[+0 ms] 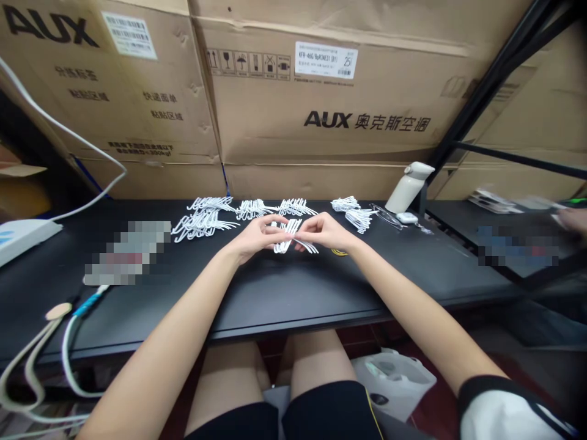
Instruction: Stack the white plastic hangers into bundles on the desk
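Note:
Over the middle of the black table, a folded bundle of thin white cords (287, 245) is held between both hands. My left hand (257, 238) is closed around the bundle's left part, fingers across it. My right hand (323, 231) pinches the bundle's right part, where loose strands stick out below the fingers. Any tie at the pinch is too small to make out. Behind my hands lie more white bundles: a left group (202, 225), a middle one (253, 209), another (296, 206) and a right group (359, 219). A yellow coil (339, 252) shows partly under my right wrist.
The table (293, 299) backs onto large cardboard boxes (321, 140). A cream bottle (408, 189) and small white case (406, 217) stand at right. At left are a blurred-out phone-like object (128, 253), a white device (27, 238) and cables. Another person's hand (573, 219) is far right.

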Action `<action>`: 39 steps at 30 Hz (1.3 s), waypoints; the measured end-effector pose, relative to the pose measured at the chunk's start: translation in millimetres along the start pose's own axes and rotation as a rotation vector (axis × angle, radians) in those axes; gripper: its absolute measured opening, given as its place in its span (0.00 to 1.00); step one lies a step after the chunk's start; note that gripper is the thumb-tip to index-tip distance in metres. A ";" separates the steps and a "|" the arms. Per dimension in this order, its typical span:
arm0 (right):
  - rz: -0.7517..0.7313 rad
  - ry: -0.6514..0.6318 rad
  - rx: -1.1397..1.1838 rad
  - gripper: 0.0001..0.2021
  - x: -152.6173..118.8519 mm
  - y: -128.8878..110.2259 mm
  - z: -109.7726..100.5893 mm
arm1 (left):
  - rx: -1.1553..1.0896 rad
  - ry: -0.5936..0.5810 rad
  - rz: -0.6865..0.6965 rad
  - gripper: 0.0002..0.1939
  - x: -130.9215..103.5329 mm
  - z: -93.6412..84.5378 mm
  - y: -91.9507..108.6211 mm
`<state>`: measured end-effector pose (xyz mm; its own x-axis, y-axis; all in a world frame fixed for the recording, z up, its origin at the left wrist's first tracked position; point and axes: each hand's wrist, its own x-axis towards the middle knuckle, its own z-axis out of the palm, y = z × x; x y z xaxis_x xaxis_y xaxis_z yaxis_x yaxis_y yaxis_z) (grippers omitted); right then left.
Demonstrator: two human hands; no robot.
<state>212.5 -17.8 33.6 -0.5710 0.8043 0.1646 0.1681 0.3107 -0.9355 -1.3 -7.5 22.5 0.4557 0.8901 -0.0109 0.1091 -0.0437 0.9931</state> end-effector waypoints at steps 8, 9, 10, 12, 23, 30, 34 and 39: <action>-0.003 -0.041 0.019 0.19 1.7 4.6 2.1 | 0.006 -0.030 -0.036 0.32 -3.4 3.0 3.1; -0.001 -0.047 0.021 0.19 2.1 5.4 2.2 | 0.006 -0.036 -0.037 0.32 -4.0 3.7 3.8; -0.001 -0.052 0.022 0.19 2.6 6.4 2.3 | 0.001 -0.047 -0.037 0.31 -4.6 4.4 4.6; -0.007 -0.043 0.006 0.19 3.4 9.0 2.4 | -0.037 -0.088 -0.040 0.29 -5.4 6.0 5.7; -0.023 -0.027 -0.037 0.19 5.6 13.6 5.6 | -0.098 -0.202 -0.012 0.26 -6.9 8.4 7.6; -0.001 0.114 0.088 0.18 5.8 5.1 2.0 | -0.167 0.009 0.063 0.20 -2.4 1.4 10.0; 0.003 0.302 0.082 0.22 11.6 11.5 0.8 | -0.314 0.228 0.117 0.14 2.9 -2.9 9.7; -0.093 0.419 -0.344 0.21 13.3 24.3 5.4 | -0.343 0.373 0.113 0.15 7.3 -0.4 6.5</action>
<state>204.7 -2.3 11.3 -0.2389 0.8765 0.4179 0.4249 0.4814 -0.7666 2.4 -1.2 28.9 0.0949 0.9924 0.0787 -0.2472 -0.0531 0.9675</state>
